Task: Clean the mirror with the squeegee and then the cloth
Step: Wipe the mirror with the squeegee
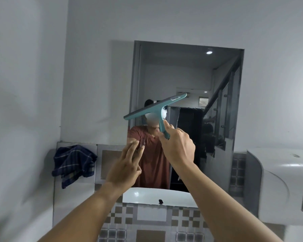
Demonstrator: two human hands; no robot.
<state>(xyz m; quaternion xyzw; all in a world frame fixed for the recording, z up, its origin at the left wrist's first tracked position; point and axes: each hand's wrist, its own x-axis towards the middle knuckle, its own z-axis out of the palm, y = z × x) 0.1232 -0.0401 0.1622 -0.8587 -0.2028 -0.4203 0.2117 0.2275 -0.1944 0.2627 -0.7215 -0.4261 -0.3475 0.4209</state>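
Note:
A tall rectangular mirror [187, 74] hangs on the white wall ahead. My right hand [178, 145] grips the handle of a teal squeegee [154, 108], index finger stretched along it. Its blade is tilted, right end higher, in front of the mirror's middle left; I cannot tell if it touches the glass. My left hand [126, 166] is raised by the mirror's lower left edge, fingers apart, holding nothing. A dark blue checked cloth [73, 163] lies draped over a ledge left of the mirror.
A white dispenser box [280, 186] is mounted on the wall at the right. Patterned tiles [147, 217] cover the wall below the mirror. A person in a rust shirt is reflected in the mirror.

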